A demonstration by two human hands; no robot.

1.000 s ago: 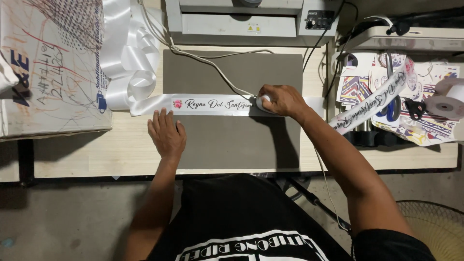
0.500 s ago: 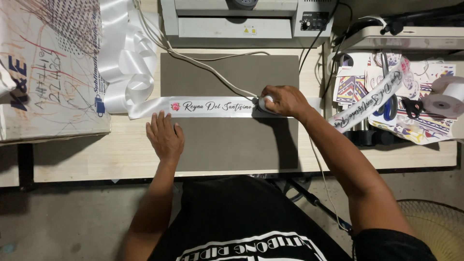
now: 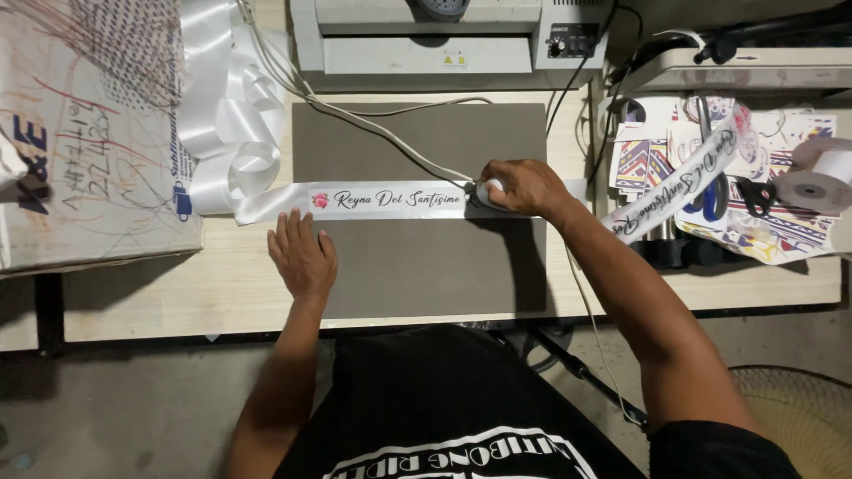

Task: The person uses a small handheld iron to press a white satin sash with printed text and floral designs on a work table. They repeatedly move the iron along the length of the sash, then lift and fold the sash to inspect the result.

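**Under your right hand: a small iron at the end of the lettering**

Under your right hand [image 3: 524, 186] sits a small corded iron [image 3: 486, 192], gripped with the fingers curled closed over its top, pressing on the white satin ribbon [image 3: 390, 200]. The ribbon lies flat across the grey mat [image 3: 417, 266], running from left of your left hand to just past your right.

Your left hand [image 3: 303, 257] lies open, palm down and fingers spread, its fingertips at the ribbon's near edge below the flower print; it holds nothing and looks to be steadying the strip.

Between your hands the script lettering and the flower already show clean on the ribbon, so the printed stretch looks pressed; the iron now stands at the right-hand end of the words. Beyond your left hand the rest of the ribbon sits in loose loops [image 3: 222, 124], not yet laid out on the mat.

Further right of your right hand, another lettered ribbon [image 3: 679, 182] drapes over printed sheets, with scissors [image 3: 710, 191] and a tape roll [image 3: 821, 182] near it. Ahead of your right hand stands a grey machine [image 3: 444, 40], and the iron's cord [image 3: 373, 129] trails that way.
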